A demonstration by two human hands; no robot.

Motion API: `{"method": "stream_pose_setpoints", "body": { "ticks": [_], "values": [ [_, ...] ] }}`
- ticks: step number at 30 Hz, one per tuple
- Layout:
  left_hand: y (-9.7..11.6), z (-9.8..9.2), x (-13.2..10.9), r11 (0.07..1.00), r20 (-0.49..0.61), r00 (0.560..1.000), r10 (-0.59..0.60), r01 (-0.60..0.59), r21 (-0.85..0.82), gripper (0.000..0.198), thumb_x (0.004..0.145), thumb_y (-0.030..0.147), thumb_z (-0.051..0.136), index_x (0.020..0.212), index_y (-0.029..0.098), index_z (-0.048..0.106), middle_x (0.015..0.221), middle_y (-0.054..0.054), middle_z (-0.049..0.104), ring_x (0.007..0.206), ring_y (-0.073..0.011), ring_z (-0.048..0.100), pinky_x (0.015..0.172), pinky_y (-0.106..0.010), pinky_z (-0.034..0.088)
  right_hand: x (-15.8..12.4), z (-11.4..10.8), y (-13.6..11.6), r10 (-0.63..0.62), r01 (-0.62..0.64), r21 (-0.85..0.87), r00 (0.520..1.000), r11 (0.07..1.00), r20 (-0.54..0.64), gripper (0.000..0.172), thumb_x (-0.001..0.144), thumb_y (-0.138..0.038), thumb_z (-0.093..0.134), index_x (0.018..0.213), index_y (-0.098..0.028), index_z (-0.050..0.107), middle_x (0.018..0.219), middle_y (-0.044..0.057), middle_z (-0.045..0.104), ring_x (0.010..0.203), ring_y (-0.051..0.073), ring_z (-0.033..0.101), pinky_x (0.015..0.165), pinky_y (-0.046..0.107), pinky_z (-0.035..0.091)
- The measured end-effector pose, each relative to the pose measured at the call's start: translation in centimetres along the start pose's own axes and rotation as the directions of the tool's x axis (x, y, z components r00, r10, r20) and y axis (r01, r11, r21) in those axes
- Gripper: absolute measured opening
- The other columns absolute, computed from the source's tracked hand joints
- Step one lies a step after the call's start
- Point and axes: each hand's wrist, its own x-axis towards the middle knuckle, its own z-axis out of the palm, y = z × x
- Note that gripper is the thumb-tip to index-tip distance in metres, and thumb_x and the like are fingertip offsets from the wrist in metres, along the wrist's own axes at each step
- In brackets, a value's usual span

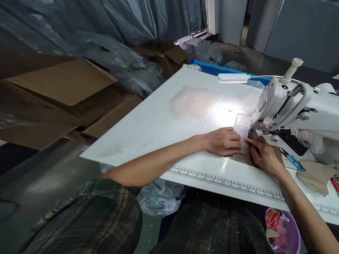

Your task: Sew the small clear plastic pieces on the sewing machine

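A white sewing machine [275, 106] stands at the right of the white table [148, 127]. Thin, pale fabric with small pink marks [242, 131] lies under its needle area. Just left of the needle, my left hand [224, 141] rests on the fabric's edge with its fingers curled together; what they grip, if anything, is hidden. On the near side of the needle, my right hand [262, 151] touches the fabric with its index finger stretched out and its thumb apart.
Blue-handled scissors [296, 162], a black phone [292, 141] and brown paper [316, 174] lie right of my right hand. A lamp [233, 78] hangs over the table. Cardboard boxes [63, 81] stand at left; a purple basket [293, 231] sits below the front edge.
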Motion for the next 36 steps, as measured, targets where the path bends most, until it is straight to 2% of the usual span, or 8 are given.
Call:
{"method": "stream_pose_setpoints", "body": {
  "ticks": [5, 10, 14, 19, 24, 27, 31, 36],
  "values": [
    [0.1, 0.4, 0.1, 0.998, -0.021, 0.998, -0.054, 0.054, 0.017, 0.026, 0.098, 0.026, 0.047, 0.09, 0.023, 0.072, 0.093, -0.007, 0.071, 0.076, -0.016, 0.06, 0.076, -0.034, 0.04, 0.5, -1.1, 0.7, -0.026, 0.023, 0.054, 0.998, 0.998, 0.063, 0.042, 0.089, -0.025, 0.043, 0.125, -0.024, 0.067, 0.103, 0.008, 0.068, 0.09, 0.022, 0.065, 0.085, 0.038, 0.053],
    [-0.1, 0.8, -0.2, 0.988, -0.159, 0.981, -0.114, 0.095, -0.123, 0.024, 0.096, 0.024, 0.049, 0.091, 0.019, 0.072, 0.101, -0.011, 0.074, 0.087, -0.0182, 0.067, 0.078, -0.035, 0.048, -0.2, -1.6, 1.1, 0.044, -0.042, 0.088, 0.999, 0.995, -0.022, 0.033, 0.088, -0.026, 0.044, 0.105, -0.023, 0.072, 0.096, 0.006, 0.072, 0.082, 0.02, 0.066, 0.077, 0.034, 0.053],
    [-0.2, 1.3, -0.3, 0.963, -0.214, 0.955, -0.203, 0.156, -0.22, 0.024, 0.097, 0.025, 0.049, 0.096, 0.016, 0.071, 0.101, -0.012, 0.073, 0.092, -0.0164, 0.068, 0.08, -0.032, 0.056, -1.5, -0.8, 0.6, -0.215, 0.221, 0.086, 0.974, 0.971, -0.072, 0.032, 0.089, -0.023, 0.045, 0.107, -0.024, 0.072, 0.097, 0.006, 0.07, 0.088, 0.019, 0.066, 0.08, 0.034, 0.054],
    [-0.3, 1.5, -0.3, 0.993, -0.193, 0.977, -0.092, 0.076, -0.092, 0.022, 0.098, 0.02, 0.048, 0.097, 0.016, 0.069, 0.101, -0.009, 0.074, 0.092, -0.0148, 0.068, 0.08, -0.031, 0.055, -1.6, 0.0, 0.3, -0.363, 0.359, -0.081, 0.93, 0.93, -0.049, 0.037, 0.088, -0.019, 0.047, 0.115, -0.023, 0.072, 0.098, 0.01, 0.064, 0.085, 0.02, 0.062, 0.073, 0.035, 0.055],
    [-0.1, 1.1, -0.3, 0.988, -0.062, 0.998, -0.021, 0.03, 0.149, 0.016, 0.094, 0.021, 0.052, 0.1, 0.021, 0.068, 0.104, -0.003, 0.074, 0.082, -0.015, 0.063, 0.074, -0.032, 0.043, -1.4, -0.3, 0.8, -0.355, 0.356, 0.004, 0.934, 0.935, -0.042, 0.034, 0.087, -0.017, 0.047, 0.107, -0.024, 0.074, 0.096, 0.008, 0.063, 0.085, 0.019, 0.062, 0.074, 0.034, 0.055],
    [0.0, 1.0, -0.4, 0.977, -0.074, 0.996, 0.04, -0.023, 0.211, 0.017, 0.097, 0.025, 0.052, 0.096, 0.021, 0.068, 0.105, -0.003, 0.074, 0.078, -0.0142, 0.06, 0.072, -0.032, 0.039, -1.2, -0.8, 1.1, -0.281, 0.285, 0.057, 0.957, 0.957, -0.067, 0.035, 0.09, -0.02, 0.045, 0.111, -0.026, 0.073, 0.1, 0.007, 0.063, 0.085, 0.017, 0.062, 0.074, 0.033, 0.055],
    [0.0, 1.1, -0.6, 0.966, -0.145, 0.984, 0.105, -0.067, 0.25, 0.021, 0.099, 0.023, 0.049, 0.09, 0.019, 0.068, 0.103, -0.004, 0.074, 0.077, -0.0137, 0.06, 0.073, -0.031, 0.038, -0.8, -1.1, 1.1, -0.183, 0.177, -0.11, 0.982, 0.978, -0.048, 0.042, 0.093, -0.022, 0.042, 0.126, -0.026, 0.067, 0.103, 0.009, 0.065, 0.076, 0.017, 0.061, 0.062, 0.028, 0.05],
    [0.1, 1.2, -0.7, 0.966, -0.166, 0.981, 0.1, -0.055, 0.254, 0.023, 0.101, 0.023, 0.048, 0.092, 0.02, 0.068, 0.106, -0.003, 0.074, 0.081, -0.0126, 0.063, 0.078, -0.031, 0.041, -0.5, -0.9, 0.7, -0.171, 0.174, -0.288, 0.985, 0.942, 0.037, 0.046, 0.093, -0.021, 0.04, 0.134, -0.026, 0.062, 0.105, 0.011, 0.063, 0.073, 0.017, 0.058, 0.056, 0.026, 0.046]
  ]
}}
